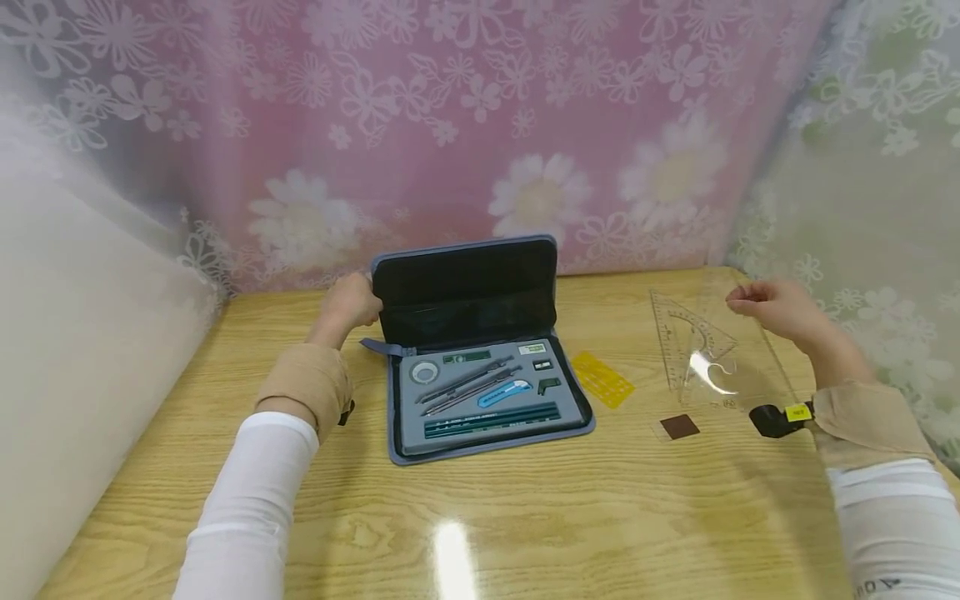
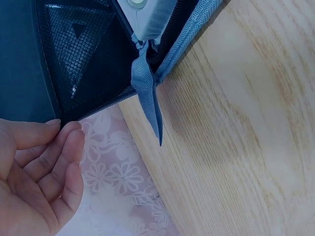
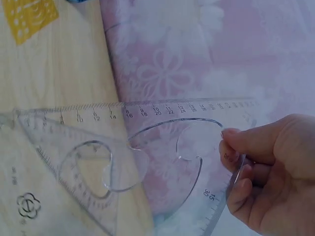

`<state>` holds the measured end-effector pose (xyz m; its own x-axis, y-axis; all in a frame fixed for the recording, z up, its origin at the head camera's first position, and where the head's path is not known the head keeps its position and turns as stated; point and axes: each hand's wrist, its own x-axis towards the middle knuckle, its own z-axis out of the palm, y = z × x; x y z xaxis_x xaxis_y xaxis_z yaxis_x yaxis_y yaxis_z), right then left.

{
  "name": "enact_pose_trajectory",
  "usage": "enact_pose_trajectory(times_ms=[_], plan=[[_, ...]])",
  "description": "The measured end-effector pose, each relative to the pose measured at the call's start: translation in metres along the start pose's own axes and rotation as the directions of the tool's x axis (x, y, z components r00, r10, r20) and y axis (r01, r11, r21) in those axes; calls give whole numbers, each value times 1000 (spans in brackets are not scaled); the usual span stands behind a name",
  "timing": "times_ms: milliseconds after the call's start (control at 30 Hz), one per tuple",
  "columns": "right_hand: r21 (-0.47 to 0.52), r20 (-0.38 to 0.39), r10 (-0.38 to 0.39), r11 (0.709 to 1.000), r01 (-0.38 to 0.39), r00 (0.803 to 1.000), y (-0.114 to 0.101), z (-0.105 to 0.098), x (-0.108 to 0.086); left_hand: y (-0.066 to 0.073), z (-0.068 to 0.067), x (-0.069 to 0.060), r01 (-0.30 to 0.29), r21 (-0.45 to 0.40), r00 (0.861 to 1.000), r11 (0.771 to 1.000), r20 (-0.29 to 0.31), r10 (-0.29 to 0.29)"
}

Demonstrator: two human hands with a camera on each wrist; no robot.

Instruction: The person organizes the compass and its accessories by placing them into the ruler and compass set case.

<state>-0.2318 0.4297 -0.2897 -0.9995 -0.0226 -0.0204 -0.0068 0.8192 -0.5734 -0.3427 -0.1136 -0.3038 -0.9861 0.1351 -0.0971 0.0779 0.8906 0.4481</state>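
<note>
White sleeves loom at the frame's bottom; centre, a pencil case stands open, part-filled, I'd judge — pencils in it, yellow stencil left out at right. From the left wrist, the left hand pinches the lid, lower left. From the right wrist, the right hand, lower right, grips a clear triangle — long edge near level, mid-frame.

Head view: bright, diffuse illumination; white glare marks the yellow-brown wood-grain table and the clear, triangular plastic set square; soft shadows fall beside the white fabric sleeves. Left-wrist view: dimmer, bluish. Right-wrist view: hazy, low in contrast.
</note>
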Motion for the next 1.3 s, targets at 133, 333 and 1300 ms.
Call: enact_pose_trajectory(times_ms=[133,333,1300], plan=[[-74,-86,-62,996,56,994,-23,-1,3,0,0,0,-8,9,1000,1000,-6,8],[-137,-182,-155,982,131,971,-65,-2,10,1,0,0,-7,21,1000,1000,-6,7],[-403,43,-740,602,690,671,-259,54,94,10,10,2,19,44,1000,999,-4,-19]])
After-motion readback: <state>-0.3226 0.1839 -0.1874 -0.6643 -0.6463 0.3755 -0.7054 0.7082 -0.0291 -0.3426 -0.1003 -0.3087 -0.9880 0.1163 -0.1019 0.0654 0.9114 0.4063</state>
